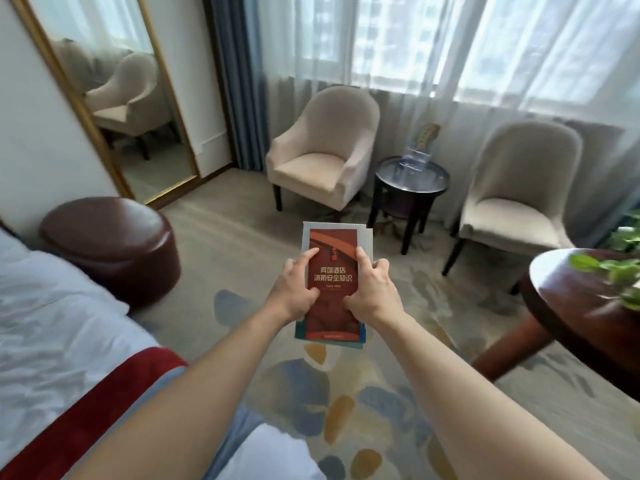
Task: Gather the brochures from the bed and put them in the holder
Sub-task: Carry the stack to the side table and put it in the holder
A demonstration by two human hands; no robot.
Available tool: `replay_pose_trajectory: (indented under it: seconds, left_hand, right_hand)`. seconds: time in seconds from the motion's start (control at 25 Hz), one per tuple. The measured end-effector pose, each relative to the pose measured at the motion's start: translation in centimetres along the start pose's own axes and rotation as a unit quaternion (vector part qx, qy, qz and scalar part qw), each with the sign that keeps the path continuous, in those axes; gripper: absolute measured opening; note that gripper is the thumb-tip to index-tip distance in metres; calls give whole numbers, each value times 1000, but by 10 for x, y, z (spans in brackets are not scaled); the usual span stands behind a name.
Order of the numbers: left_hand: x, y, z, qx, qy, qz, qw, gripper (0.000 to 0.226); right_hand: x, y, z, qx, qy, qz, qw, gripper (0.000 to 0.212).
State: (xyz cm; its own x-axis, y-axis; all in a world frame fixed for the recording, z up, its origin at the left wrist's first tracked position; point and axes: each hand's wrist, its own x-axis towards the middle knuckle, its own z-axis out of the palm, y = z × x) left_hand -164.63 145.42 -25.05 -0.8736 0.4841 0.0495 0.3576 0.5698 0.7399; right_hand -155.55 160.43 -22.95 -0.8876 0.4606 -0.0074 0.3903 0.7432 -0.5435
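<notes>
Both my hands are closed around the stack of brochures [333, 282], held out in front of me above the carpet [363, 393]; my left hand [296, 289] clamps the left edge with the thumb pressed flat on the red cover, and my right hand [369, 291] grips the right edge the same way, thumb on top and fingers curled underneath; paler sheets peek out behind the red one, so I am holding several, squared together; the bed [52, 323] lies at my left, and the part I can see carries no brochures, so I judge the gathering finished; the clear holder [414, 157] stands well apart on the small round table [412, 183] between the two beige armchairs; what remains is walking over and slotting the stack in.
</notes>
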Motion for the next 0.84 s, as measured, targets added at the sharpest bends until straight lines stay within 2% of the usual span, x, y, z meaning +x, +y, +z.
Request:
replay_pose_trajectory:
  seconds: [0.44, 0.6, 0.84]
  left_hand:
    - [234, 98, 128, -6, -135, 94, 986, 77]
    - [313, 131, 173, -11, -157, 103, 982, 78]
    - [438, 172, 227, 0, -139, 104, 985, 78]
  right_hand:
    - [176, 130, -82, 1, 51, 161, 986, 99]
    - [250, 178, -110, 2, 57, 181, 982, 99]
    - [377, 241, -146, 1, 57, 162, 985, 99]
